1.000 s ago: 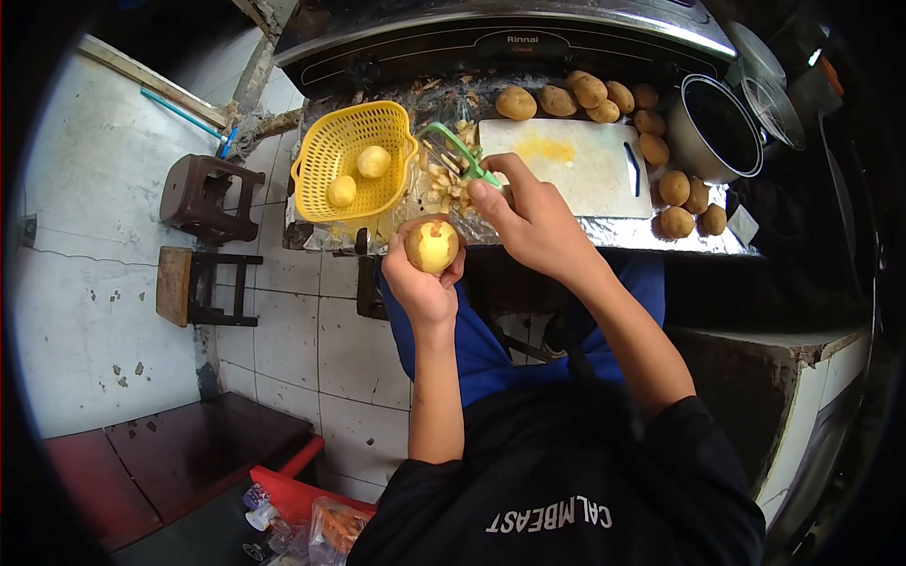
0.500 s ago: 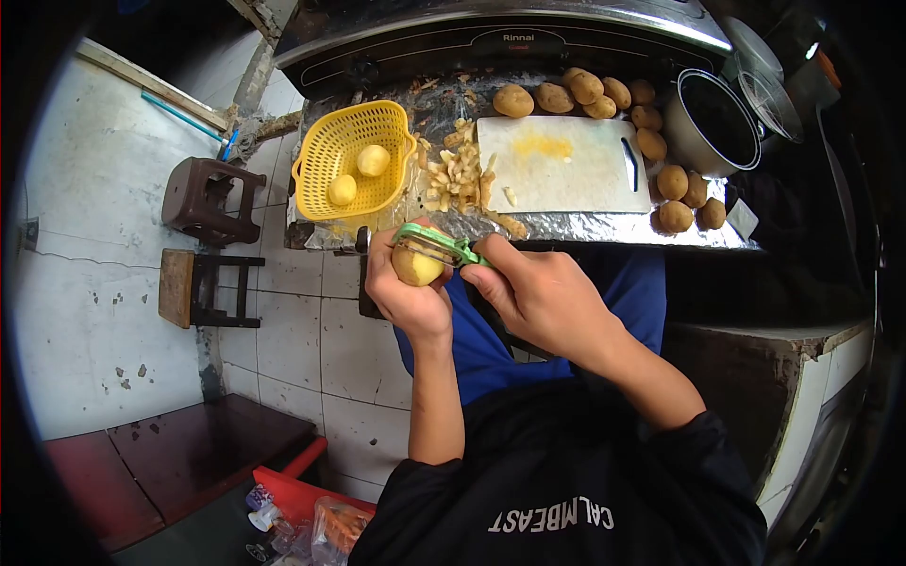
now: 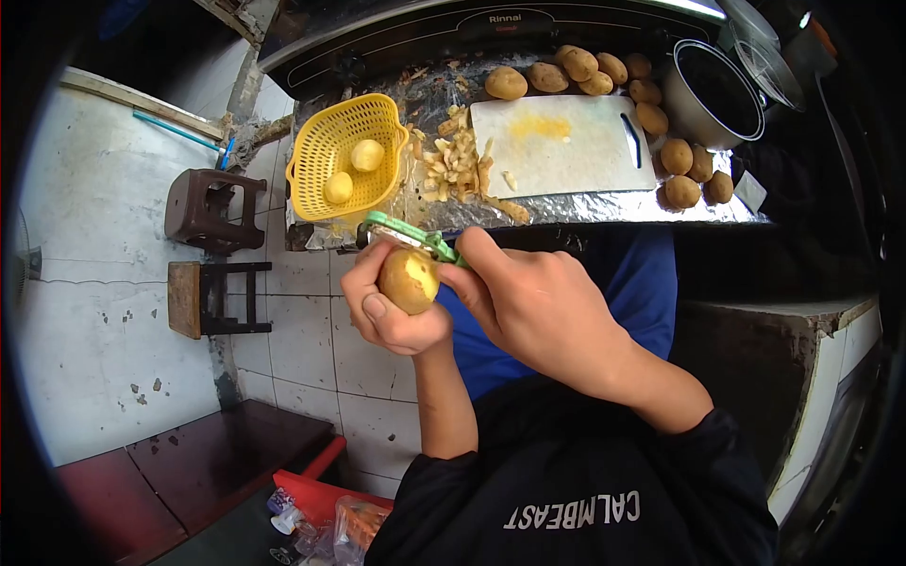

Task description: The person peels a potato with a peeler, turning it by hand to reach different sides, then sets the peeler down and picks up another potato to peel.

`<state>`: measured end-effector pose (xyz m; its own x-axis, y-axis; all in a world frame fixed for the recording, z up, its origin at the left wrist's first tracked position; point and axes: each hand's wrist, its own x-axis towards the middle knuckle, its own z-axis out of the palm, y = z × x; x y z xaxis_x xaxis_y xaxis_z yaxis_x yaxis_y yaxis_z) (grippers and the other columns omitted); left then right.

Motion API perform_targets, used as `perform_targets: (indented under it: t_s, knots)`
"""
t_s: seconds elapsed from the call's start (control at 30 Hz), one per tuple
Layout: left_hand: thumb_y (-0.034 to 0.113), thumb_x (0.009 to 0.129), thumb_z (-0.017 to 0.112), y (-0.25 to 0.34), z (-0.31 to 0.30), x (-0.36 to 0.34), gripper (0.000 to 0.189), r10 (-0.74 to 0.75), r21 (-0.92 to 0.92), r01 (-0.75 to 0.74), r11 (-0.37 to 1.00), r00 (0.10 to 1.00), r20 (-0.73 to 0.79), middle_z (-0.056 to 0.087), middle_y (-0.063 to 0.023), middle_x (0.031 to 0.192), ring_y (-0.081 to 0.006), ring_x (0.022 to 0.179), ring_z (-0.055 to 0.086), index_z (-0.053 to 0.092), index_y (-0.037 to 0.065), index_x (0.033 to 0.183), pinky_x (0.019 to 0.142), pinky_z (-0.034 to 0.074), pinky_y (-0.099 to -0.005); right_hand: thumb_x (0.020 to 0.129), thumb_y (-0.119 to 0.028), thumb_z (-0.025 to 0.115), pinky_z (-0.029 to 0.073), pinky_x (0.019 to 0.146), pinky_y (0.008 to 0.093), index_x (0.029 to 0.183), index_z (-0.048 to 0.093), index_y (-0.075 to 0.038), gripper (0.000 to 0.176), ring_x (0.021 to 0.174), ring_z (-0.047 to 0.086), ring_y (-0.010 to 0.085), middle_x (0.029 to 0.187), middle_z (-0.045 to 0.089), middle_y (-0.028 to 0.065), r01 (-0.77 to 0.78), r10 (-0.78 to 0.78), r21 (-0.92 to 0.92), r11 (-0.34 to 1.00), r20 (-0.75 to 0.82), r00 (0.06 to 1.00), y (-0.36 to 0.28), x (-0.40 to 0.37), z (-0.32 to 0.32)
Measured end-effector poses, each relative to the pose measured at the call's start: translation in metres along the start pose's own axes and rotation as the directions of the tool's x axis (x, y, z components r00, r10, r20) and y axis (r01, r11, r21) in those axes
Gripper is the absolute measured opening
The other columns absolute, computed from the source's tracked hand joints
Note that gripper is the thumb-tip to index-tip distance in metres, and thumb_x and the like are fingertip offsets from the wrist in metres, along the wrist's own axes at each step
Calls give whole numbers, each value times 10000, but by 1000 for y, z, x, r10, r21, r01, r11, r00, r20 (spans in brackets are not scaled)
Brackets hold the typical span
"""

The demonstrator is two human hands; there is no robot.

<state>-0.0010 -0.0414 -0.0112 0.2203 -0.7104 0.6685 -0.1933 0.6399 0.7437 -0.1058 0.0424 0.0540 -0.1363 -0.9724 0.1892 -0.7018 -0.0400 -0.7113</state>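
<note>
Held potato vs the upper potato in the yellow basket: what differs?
Skin: the held potato is mostly brown with a bare yellow patch; the upper basket potato looks pale yellow, peeled.
Place: the held potato is in the left hand, by the green peeler; the upper basket potato lies in the basket.
Shared: rounded, yellow flesh showing.

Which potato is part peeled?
The potato in the left hand: brown skin, pale patch. Two in the yellow basket look all pale; those near the board, brown.

"Rinnai" on stove front [image 3: 406, 47], "CALMBEAST" upside-down on blk shirt [image 3: 576, 472].
</note>
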Motion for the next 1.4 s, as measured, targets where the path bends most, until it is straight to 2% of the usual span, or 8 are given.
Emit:
perform_targets:
  t_s: [0.4,0.5,0.6,0.67,0.8,1.2,1.27,1.4]
  knots:
    - [297,908,323,-11,20,6,423,-374,-289,395,872,919,129,573,-175,660,-172,470,461,551,-58,933,409,350,-235,955,-249,543,457,579,528,884,544,3,262,618,585,451,587,567,237,-75,84,139,987,-60,995,52,48,-10]
    - [248,911,341,-16,17,0,363,-385,-402,429,809,903,188,571,-169,660,-156,454,453,548,-50,931,383,311,-213,942,-215,549,426,535,415,881,550,21,243,521,563,342,570,531,185,18,-8,113,993,-91,996,68,56,2]
    - [221,913,350,-19,18,-5,335,-396,-345,432,834,902,172,573,-165,669,-148,448,450,543,-51,927,370,289,-207,887,-154,546,357,453,323,907,600,15,178,440,450,165,552,482,38,-115,105,485,867,47,993,75,59,-2]
    - [218,915,352,-23,14,-7,334,-400,-310,443,841,896,193,579,-169,681,-148,448,451,544,-54,929,370,287,-208,863,-120,544,255,421,236,924,620,-4,151,459,312,40,581,386,-69,-420,183,881,219,386,904,71,54,-13]
    - [218,916,353,-26,13,-11,334,-406,-314,454,834,890,208,582,-172,687,-146,448,450,544,-57,928,372,289,-207,860,-118,560,191,400,213,900,591,-23,107,421,224,24,543,319,-83,-397,141,918,-12,394,908,66,42,-26]
    - [353,914,293,12,13,0,453,-408,-513,542,666,840,358,564,-187,685,-184,463,439,540,-24,953,392,286,-230,795,-203,663,276,425,234,857,628,-24,192,466,376,46,540,433,-46,-396,304,764,510,271,913,87,74,-11]
    - [362,921,280,16,13,0,465,-393,-540,539,646,842,370,564,-190,688,-186,467,439,540,-21,959,391,288,-234,785,-193,654,324,433,274,740,631,-6,194,465,423,76,532,477,-11,-353,367,396,848,43,929,105,89,6]
    - [385,934,251,23,9,0,493,-384,-593,556,582,831,402,561,-199,697,-195,476,438,540,-12,976,395,305,-249,736,-276,667,384,463,287,673,613,29,315,471,464,110,524,494,23,-475,488,252,843,13,873,117,108,20]
